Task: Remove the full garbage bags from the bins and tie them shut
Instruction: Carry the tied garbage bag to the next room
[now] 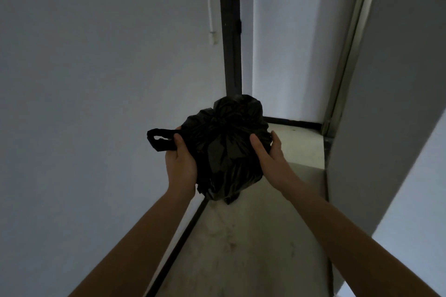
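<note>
Presently: black garbage bag held mid-scene above the corridor floor; left hand grips its left side, right hand its right; top gathered, handle loop free; tying seemingly unfinished; next, knot loops

One camera, worn on the head, looks forward and down a narrow corridor, along both forearms. It sits near: the left hand, right hand and garbage bag between them fill the centre. The wide lens bows the walls at the edges; in the dimness, the far wall seems close.
</note>
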`<move>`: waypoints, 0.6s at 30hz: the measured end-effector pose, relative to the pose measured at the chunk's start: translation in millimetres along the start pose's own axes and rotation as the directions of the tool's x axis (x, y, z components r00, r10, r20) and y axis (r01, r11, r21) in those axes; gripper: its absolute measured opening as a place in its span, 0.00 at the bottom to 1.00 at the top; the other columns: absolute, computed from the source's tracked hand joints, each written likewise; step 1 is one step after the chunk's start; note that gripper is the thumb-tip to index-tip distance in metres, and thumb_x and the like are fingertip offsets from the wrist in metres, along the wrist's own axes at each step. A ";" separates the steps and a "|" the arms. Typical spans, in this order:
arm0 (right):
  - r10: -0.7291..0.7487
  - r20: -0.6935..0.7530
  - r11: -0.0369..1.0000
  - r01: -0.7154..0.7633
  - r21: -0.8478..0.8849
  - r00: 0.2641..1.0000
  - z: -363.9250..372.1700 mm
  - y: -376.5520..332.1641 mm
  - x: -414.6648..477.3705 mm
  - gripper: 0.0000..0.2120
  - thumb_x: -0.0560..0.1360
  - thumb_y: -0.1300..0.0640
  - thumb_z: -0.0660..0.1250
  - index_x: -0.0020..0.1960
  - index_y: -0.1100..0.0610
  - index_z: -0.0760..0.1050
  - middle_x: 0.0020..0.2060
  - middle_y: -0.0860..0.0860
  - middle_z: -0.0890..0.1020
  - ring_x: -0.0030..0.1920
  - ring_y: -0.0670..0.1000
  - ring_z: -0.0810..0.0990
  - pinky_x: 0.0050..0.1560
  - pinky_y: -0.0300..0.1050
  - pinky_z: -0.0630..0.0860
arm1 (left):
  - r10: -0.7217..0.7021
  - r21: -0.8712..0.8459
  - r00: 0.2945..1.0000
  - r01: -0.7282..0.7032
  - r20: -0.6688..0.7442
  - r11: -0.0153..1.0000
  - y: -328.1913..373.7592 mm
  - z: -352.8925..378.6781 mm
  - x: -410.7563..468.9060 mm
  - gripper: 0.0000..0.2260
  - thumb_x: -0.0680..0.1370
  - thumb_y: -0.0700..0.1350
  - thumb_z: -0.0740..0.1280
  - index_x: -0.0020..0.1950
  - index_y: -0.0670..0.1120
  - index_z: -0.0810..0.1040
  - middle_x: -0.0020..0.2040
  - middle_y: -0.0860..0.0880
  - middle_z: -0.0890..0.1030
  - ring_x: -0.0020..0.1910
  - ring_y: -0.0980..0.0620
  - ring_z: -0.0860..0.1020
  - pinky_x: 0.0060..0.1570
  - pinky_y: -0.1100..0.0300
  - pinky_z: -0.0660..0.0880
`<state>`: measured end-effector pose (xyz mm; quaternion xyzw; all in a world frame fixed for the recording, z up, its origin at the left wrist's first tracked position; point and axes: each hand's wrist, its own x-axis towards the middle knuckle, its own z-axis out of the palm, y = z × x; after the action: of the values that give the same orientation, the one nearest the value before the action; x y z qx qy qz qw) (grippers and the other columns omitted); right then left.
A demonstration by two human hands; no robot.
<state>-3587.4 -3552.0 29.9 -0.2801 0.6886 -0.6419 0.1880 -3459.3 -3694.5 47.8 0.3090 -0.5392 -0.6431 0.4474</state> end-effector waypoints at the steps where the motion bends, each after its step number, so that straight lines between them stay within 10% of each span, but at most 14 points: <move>1: 0.005 0.011 1.000 -0.005 0.018 1.000 -2.2 -1.2 28.5 0.53 0.68 0.26 0.64 0.81 0.48 0.41 0.77 0.48 0.62 0.74 0.51 0.65 0.75 0.52 0.64 | -0.001 0.007 1.000 0.001 -0.012 1.000 -0.9 13.3 23.1 0.18 0.85 0.56 0.53 0.70 0.51 0.73 0.56 0.54 0.80 0.53 0.58 0.79 0.53 0.61 0.75; 10: -0.076 0.050 0.995 0.079 -0.063 0.996 30.8 35.6 240.7 0.28 0.78 0.47 0.69 0.75 0.49 0.63 0.60 0.40 0.74 0.60 0.41 0.74 0.64 0.38 0.71 | -0.059 0.120 0.998 0.057 0.017 0.991 -55.9 59.9 215.2 0.12 0.84 0.58 0.54 0.59 0.56 0.74 0.49 0.58 0.80 0.47 0.63 0.79 0.39 0.70 0.74; 18: -0.001 0.011 0.964 0.004 -0.265 1.000 81.3 111.7 459.6 0.23 0.83 0.56 0.62 0.76 0.54 0.63 0.64 0.47 0.74 0.63 0.45 0.72 0.65 0.39 0.67 | -0.244 0.251 0.957 0.200 0.158 0.947 -164.4 87.9 452.2 0.14 0.84 0.57 0.55 0.63 0.53 0.74 0.57 0.49 0.81 0.56 0.51 0.80 0.62 0.50 0.76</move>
<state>-3908.2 -3901.3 -42.9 -0.3071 0.7667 -0.5429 0.1519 -3761.2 -4065.8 -53.2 0.3565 -0.6118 -0.6483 0.2799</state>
